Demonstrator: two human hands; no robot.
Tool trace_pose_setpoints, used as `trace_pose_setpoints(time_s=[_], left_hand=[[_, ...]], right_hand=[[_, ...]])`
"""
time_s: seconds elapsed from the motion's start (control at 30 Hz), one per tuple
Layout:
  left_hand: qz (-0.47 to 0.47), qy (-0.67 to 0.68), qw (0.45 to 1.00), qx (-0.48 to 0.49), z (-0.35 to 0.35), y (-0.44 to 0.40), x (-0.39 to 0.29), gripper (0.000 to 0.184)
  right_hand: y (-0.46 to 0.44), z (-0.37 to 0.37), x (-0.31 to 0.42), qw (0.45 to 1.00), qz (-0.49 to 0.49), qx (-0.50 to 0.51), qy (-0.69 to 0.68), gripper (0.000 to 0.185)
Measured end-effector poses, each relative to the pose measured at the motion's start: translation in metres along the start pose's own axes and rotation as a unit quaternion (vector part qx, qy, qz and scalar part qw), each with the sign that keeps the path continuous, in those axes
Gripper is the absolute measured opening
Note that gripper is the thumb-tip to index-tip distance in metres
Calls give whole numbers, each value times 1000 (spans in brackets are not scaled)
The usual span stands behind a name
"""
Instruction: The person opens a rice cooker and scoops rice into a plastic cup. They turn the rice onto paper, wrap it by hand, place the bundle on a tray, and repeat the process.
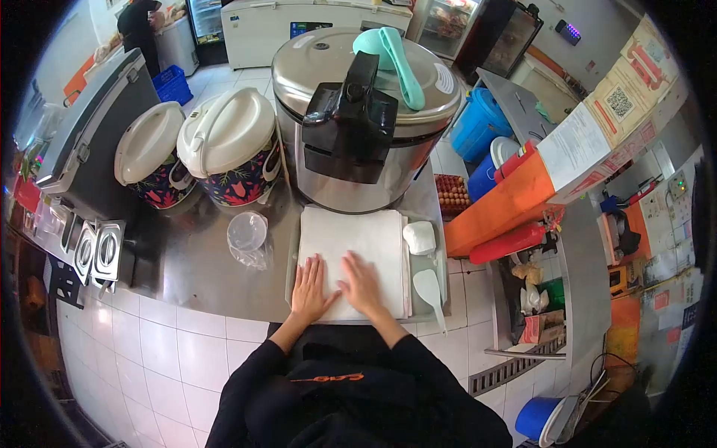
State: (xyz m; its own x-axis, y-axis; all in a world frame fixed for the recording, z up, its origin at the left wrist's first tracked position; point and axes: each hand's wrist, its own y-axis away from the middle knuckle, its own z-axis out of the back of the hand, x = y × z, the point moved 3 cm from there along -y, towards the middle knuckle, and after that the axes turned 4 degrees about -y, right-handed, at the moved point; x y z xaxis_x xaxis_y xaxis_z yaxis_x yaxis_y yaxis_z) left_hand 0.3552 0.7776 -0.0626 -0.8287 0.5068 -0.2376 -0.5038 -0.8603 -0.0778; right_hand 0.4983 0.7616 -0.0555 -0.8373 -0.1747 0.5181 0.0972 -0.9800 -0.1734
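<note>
Both hands rest on a stack of white paper sheets lying in a grey tray. My left hand lies flat near the stack's left edge, fingers stretched out. Beside it, my right hand touches the paper with its fingers extended, slightly blurred. To the right of the sheets, a white rice paddle lies in the tray below a small white wrapped bundle. Directly behind the tray stands a large steel rice cooker with a mint-green ladle on its lid.
Two flower-patterned rice cookers and plastic cups in a bag stand left on the steel counter. Metal pans sit at its left end. An orange post with a fire extinguisher rises at right. Another person stands far back.
</note>
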Motion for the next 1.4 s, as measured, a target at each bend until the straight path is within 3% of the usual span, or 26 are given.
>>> trace_pose_setpoints(time_s=[0.1, 0.17, 0.33, 0.4, 0.47, 0.53, 0.6, 0.7, 0.77, 0.83, 0.97, 1.03, 1.13, 1.23, 1.27, 1.33, 1.4], left_hand=[[5, 34, 999, -24, 5, 2, -2, 84], [4, 25, 999, -31, 5, 1, -2, 84], [6, 24, 999, -32, 3, 2, -2, 85], [10, 22, 999, -26, 2, 2, -1, 86], [13, 12, 999, -30, 3, 3, -1, 86], [30, 2, 1000, -8, 4, 4, -2, 88], [47, 40, 998, -7, 18, -7, -1, 82], [-32, 73, 972, -223, 110, -46, -9, 63], [-112, 36, 911, -395, 171, -80, -7, 49], [-149, -18, 857, -493, 225, -109, -11, 35], [-251, 9, 874, -415, 266, -147, -25, 33], [-267, -32, 867, -420, 264, -152, -22, 33], [-294, -166, 828, -447, 266, -153, -8, 35], [-330, -210, 785, -480, 277, -159, -8, 33], [-336, -191, 777, -497, 289, -162, -9, 32], [-344, -161, 763, -523, 320, -172, -13, 31], [-313, -82, 784, -531, 369, -194, -24, 32]], right_hand=[[30, 18, -37, 997, -48, -22, 49, 59], [44, 32, -50, 975, -175, -94, 99, 67], [66, 23, -16, 995, -57, -75, -12, 68], [69, 24, -8, 995, -69, 57, 35, 69], [67, 23, -25, 994, -96, 23, 47, 69], [63, 37, -44, 978, -189, -82, 35, 68], [37, 67, -46, 979, -166, -119, 26, 63], [-30, 160, -9, 966, -17, -257, -26, 51], [-87, 224, 19, 930, 84, -353, -51, 42], [-147, 273, 43, 907, 139, -391, -64, 35], [-252, 312, 67, 924, 102, -366, -46, 39], [-286, 316, 70, 974, -36, -211, 79, 47], [-283, 333, 56, 960, -2, -271, 75, 54], [-243, 364, 29, 934, -26, -307, -180, 49], [-233, 374, 8, 900, -44, -318, -294, 47], [-215, 396, -18, 829, 10, -352, -434, 40], [-220, 414, -50, 786, 30, -337, -517, 35]])
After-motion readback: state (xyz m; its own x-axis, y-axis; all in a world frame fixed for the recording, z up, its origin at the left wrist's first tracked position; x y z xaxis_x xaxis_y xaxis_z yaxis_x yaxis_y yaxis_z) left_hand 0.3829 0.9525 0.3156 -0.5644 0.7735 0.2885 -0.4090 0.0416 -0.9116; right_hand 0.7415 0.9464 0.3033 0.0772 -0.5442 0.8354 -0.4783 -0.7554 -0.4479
